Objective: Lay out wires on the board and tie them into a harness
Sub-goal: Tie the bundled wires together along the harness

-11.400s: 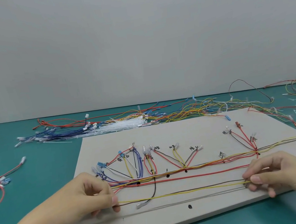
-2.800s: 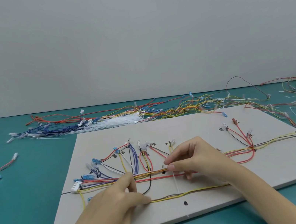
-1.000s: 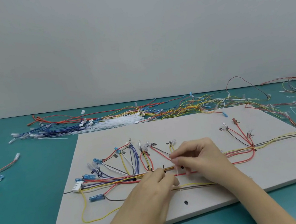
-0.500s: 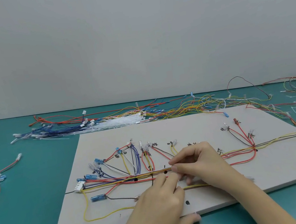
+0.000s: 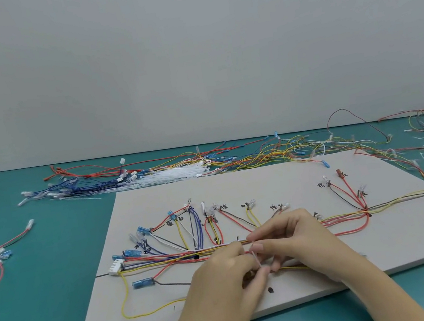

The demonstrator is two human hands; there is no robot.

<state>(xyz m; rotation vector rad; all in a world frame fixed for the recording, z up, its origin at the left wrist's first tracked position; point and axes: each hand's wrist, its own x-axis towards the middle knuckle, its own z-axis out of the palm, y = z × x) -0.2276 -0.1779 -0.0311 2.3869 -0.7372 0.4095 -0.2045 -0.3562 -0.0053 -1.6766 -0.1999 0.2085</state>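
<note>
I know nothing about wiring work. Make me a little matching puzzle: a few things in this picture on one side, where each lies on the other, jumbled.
Things:
1. white multi-pin connector
2. heap of white cable ties
3. loose yellow wire loop
4. dark red terminal

Places:
A. on the table beyond the board
B. board's right part, far side
C. board's left edge
D. board's near left part

Pairs: 1-C, 2-A, 3-D, 4-B

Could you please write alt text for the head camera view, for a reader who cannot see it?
Both hands meet over the middle of a grey board, the left hand and right hand pinching a white cable tie at the wire bundle laid across it. Coloured branches fan up to connectors, and loose wires lie on the teal table behind.
</note>
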